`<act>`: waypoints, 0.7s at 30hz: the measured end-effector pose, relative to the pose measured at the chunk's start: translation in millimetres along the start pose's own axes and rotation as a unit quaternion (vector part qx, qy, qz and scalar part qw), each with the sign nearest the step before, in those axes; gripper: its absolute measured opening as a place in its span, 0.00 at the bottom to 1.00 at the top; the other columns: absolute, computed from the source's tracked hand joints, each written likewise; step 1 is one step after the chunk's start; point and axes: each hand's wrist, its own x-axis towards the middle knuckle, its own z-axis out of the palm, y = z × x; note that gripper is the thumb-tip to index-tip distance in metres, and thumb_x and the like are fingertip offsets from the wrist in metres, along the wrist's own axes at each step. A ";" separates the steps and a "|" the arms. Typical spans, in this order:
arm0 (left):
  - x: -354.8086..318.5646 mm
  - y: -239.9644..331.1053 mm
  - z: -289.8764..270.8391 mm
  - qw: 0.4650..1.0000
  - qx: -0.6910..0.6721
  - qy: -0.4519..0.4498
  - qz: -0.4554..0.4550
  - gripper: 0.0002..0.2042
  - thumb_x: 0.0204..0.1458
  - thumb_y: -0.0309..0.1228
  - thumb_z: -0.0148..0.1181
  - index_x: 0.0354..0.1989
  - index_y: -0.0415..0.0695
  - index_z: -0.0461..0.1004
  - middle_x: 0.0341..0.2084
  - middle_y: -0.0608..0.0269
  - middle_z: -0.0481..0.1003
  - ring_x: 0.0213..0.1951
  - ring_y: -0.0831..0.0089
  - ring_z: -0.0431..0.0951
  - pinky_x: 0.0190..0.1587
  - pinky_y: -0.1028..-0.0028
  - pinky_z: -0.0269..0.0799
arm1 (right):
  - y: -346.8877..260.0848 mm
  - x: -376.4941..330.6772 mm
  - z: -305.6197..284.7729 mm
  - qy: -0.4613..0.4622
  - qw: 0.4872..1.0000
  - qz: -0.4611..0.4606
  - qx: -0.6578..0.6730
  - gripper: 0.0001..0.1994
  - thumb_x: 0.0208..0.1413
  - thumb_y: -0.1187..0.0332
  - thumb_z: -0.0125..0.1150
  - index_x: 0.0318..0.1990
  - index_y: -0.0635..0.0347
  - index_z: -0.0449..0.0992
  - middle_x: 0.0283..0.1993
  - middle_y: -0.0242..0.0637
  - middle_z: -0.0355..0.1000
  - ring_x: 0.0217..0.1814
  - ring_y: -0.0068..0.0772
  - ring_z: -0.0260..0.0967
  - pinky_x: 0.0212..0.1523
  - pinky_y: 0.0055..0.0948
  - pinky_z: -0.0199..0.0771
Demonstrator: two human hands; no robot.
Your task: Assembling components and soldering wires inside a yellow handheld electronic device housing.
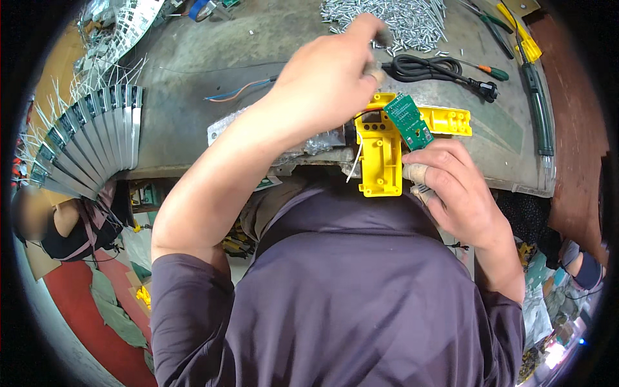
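Observation:
My left hand [335,71] reaches across the bench, over the black power cable, with its fingers at the near edge of a heap of silver screws [406,22]. Those fingertips are blurred, so I cannot make out whether they hold anything. A yellow plastic housing [377,171] lies at the front edge of the bench, and my right hand [454,184] grips its right side. Tilted above that hand's fingers is a green circuit board [407,119], beside the housing. A white wire [354,161] hangs at the housing's left. Both hands wear pale finger covers.
A coiled black power cable [425,68] with a plug lies beyond the housing. Another yellow plastic part [454,121] sits to its right. Several grey strips with wires [97,138] fan out at the left. A screwdriver [493,71] and pliers [495,29] lie at the right.

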 end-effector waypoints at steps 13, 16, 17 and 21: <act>-30.0 3.1 5.3 0.993 -0.069 0.009 0.100 0.26 0.47 0.19 0.58 0.56 0.35 0.58 0.39 0.50 0.70 0.38 0.62 0.77 0.44 0.68 0.71 | -5.6 9.9 -16.9 0.022 0.997 0.012 0.066 0.24 0.29 0.88 0.58 0.42 0.64 0.73 0.45 0.41 0.75 0.46 0.49 0.71 0.49 0.40 0.71; -28.6 -1.8 5.1 0.990 -0.116 -0.026 0.078 0.27 0.46 0.19 0.58 0.56 0.35 0.57 0.38 0.50 0.70 0.38 0.62 0.77 0.43 0.68 0.71 | -5.5 11.1 -17.1 0.026 0.997 0.011 0.074 0.24 0.30 0.88 0.59 0.42 0.65 0.73 0.45 0.42 0.75 0.46 0.49 0.72 0.48 0.39 0.71; -27.1 -4.0 4.0 0.990 -0.117 -0.026 0.077 0.27 0.46 0.19 0.58 0.56 0.35 0.57 0.38 0.50 0.70 0.38 0.62 0.77 0.43 0.68 0.71 | -4.8 11.5 -17.1 0.026 0.996 0.012 0.080 0.24 0.30 0.88 0.59 0.43 0.65 0.74 0.45 0.43 0.75 0.46 0.48 0.72 0.48 0.39 0.71; -16.4 -4.6 -11.7 0.980 -0.168 -0.099 0.040 0.25 0.47 0.19 0.55 0.56 0.37 0.59 0.35 0.48 0.72 0.35 0.59 0.77 0.39 0.66 0.72 | 0.1 6.4 -15.0 0.040 0.990 0.043 0.131 0.23 0.32 0.87 0.63 0.43 0.65 0.74 0.45 0.43 0.76 0.47 0.47 0.73 0.49 0.37 0.71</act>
